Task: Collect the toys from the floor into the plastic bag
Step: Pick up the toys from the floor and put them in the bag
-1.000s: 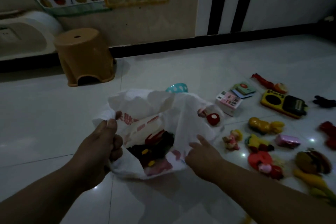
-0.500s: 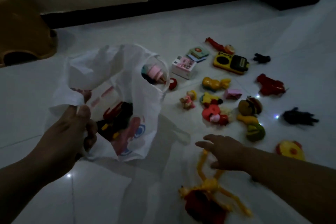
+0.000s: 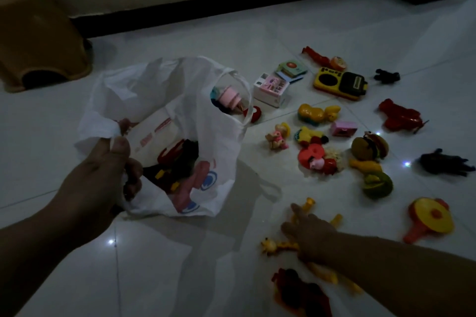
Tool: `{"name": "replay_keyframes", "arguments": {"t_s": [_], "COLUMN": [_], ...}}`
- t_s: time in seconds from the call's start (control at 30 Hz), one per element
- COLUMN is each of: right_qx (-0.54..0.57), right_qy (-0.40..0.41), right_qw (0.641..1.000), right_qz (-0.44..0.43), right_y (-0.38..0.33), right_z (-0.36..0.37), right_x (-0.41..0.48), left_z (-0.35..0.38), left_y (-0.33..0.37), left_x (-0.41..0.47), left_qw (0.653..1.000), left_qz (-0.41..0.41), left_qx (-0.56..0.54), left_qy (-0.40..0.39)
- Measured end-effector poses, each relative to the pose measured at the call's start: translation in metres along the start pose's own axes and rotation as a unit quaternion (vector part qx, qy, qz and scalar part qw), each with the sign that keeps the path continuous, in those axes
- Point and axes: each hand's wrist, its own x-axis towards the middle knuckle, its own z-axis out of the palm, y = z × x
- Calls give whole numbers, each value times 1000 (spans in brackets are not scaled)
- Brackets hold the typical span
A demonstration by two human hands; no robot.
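Note:
My left hand (image 3: 100,177) grips the rim of a white plastic bag (image 3: 195,100) and holds it open on the floor. Dark and red toys (image 3: 177,162) lie inside it. My right hand (image 3: 311,237) rests low on a yellow long-legged giraffe toy (image 3: 280,246) at the lower right; whether its fingers are closed around the toy is hidden. A red and black toy (image 3: 298,291) lies just below. Several toys are spread on the floor to the right, among them a yellow radio (image 3: 340,82), a burger (image 3: 369,148) and a yellow duck (image 3: 316,112).
A brown plastic stool (image 3: 38,41) stands at the left by the wall. A dark skirting board (image 3: 206,10) runs along the back. A pink and white box toy (image 3: 270,89) sits just right of the bag. The floor is pale glossy tile (image 3: 180,265).
My right hand left the bag's rim and swung down to the right onto the yellow giraffe toy. The view tilted down and right. My left hand kept its hold on the bag.

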Motion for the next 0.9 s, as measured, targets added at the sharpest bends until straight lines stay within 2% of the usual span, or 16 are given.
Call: {"name": "replay_keyframes", "arguments": {"t_s": [0.23,0.3,0.37,0.4,0.5,0.57,0.63,0.7,0.77,0.83,0.9], "right_qx": [93,149,226,301,500,542,598,613,567,511,487], "right_qy": [94,144,182,184,171,207,261,330,417,478,499], "right_qw": [990,978,957,934,834,782,702,644,637,661,687], "right_qz": [51,40,-12,-52,-159,-228,-287,-316,-315,-272,-203], "right_y": [16,22,23,19,-10,-33,-60,-87,-109,-125,-134], "right_z": [-41,-65,-99,-120,-177,-202,-220,-233,-236,-231,-224], "right_x": [-9,-20,-38,-51,-90,-99,-98,-90,-69,-45,-23], "left_z": [-1,0,-2,-3,-7,-12,-17,-20,-20,-21,-24], "left_y": [3,4,5,6,6,5,4,6,9,15,20], "left_x": [0,0,0,-2,-3,-2,-4,-8,-9,-8,-6], "left_qw": [1000,1000,1000,1000,1000,1000,999,999,997,993,991], "left_qz": [-2,3,12,13,5,2,5,9,-13,-34,-31], "left_qx": [-15,-13,-8,-6,-10,-9,-11,-17,-54,-83,-97], "left_qy": [13,13,20,26,28,30,34,37,55,74,87]}}
